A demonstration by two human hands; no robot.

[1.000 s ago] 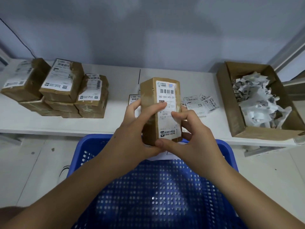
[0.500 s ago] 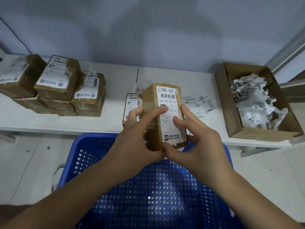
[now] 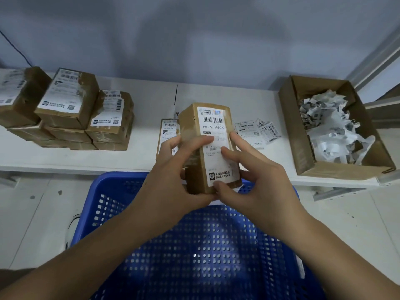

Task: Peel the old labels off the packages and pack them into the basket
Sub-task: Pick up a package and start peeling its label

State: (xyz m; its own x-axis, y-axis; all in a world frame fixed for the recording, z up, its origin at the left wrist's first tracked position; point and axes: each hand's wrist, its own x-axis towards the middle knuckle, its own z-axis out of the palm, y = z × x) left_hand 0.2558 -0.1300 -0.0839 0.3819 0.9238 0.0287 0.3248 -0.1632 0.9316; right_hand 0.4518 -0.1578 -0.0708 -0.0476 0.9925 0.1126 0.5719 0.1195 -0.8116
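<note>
Labelled package (image 3: 195,152) held upright in a two-handed grip.
Left hand (image 3: 173,169) wraps its side; right hand (image 3: 255,182) pinches the white label (image 3: 216,146), blue basket (image 3: 112,191) beneath the grip.

Dim, cool bluish light fills the scene, with broad soft shadows mottling the wall (image 3: 194,40). A small glare spot shines on the blue basket floor (image 3: 194,255). Wide-angle distortion bows the shelf edge (image 3: 75,168) and stretches the forearms at the lower corners. Label print reads slightly soft.
</note>
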